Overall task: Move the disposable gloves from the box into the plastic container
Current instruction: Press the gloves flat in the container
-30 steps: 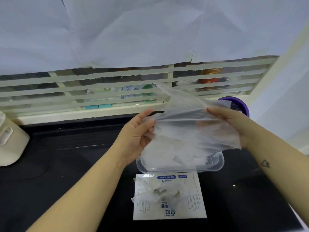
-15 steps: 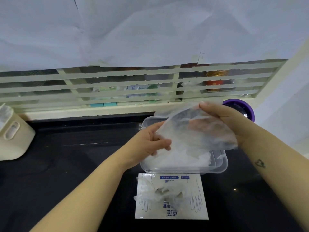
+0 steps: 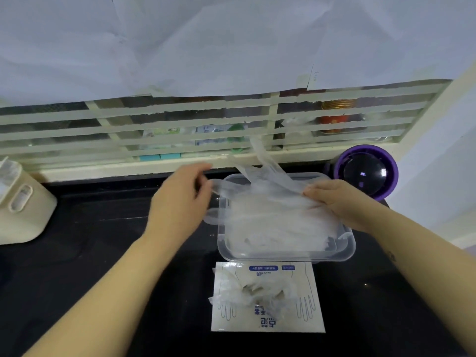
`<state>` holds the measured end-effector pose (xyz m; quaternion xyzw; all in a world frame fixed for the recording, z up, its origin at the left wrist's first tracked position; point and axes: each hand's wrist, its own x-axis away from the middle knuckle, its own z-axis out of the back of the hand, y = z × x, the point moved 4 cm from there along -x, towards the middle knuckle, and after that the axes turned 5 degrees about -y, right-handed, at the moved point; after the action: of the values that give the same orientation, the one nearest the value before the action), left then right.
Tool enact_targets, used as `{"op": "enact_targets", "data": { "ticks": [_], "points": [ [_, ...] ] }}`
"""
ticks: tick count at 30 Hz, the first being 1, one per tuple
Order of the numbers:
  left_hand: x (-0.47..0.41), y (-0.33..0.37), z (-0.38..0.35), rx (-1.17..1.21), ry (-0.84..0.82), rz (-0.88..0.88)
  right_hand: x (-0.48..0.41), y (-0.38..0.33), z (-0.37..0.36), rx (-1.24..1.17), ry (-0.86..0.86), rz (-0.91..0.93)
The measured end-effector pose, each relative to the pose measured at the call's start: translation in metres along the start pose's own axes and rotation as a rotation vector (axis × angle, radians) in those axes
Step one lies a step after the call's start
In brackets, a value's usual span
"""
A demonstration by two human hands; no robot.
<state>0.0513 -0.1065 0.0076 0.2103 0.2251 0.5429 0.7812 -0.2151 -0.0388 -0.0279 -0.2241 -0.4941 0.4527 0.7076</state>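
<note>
A clear plastic container (image 3: 346, 249) sits on the black counter, with thin see-through disposable gloves piled in it. A loose glove (image 3: 265, 191) is stretched over the container, some of its fingers sticking up toward the back. My right hand (image 3: 337, 202) grips the glove's right side above the container's right edge. My left hand (image 3: 180, 204) is at the container's left edge, fingers curled by the glove's left end; whether it pinches the film is unclear. In front of the container lies the flat white glove box (image 3: 268, 320), with crumpled gloves (image 3: 247, 292) bulging from its opening.
A cream appliance (image 3: 23, 210) stands at the far left of the counter. A purple round object with a dark dome (image 3: 365, 173) sits behind the container at the right. A taped window sill (image 3: 128, 168) runs along the back. A white wall rises at the right.
Both hands have come down with the glove from mid-air to just over the container. The hands have moved apart, spreading the glove flat across it.
</note>
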Motion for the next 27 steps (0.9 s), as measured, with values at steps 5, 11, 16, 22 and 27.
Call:
{"op": "enact_targets", "data": {
  "ticks": [5, 11, 16, 22, 27],
  "points": [
    [0.002, 0.060, -0.073, -0.397, -0.568, -0.500, -0.015, 0.003, -0.010, 0.262, 0.018, -0.012],
    [-0.008, 0.040, -0.129, -0.555, -0.888, -0.398, -0.010, 0.000, 0.003, 0.538, 0.225, 0.109],
    [-0.010, 0.037, -0.147, -0.539, -0.920, -0.381, 0.009, -0.017, -0.028, 0.774, 0.278, 0.410],
    [-0.013, 0.036, -0.162, -0.434, -0.946, -0.357, -0.026, 0.022, -0.061, 0.889, -0.224, 0.061],
    [-0.011, 0.032, -0.154, -0.523, -0.842, -0.338, -0.029, 0.025, -0.062, 0.907, -0.276, 0.019]
  ]
}}
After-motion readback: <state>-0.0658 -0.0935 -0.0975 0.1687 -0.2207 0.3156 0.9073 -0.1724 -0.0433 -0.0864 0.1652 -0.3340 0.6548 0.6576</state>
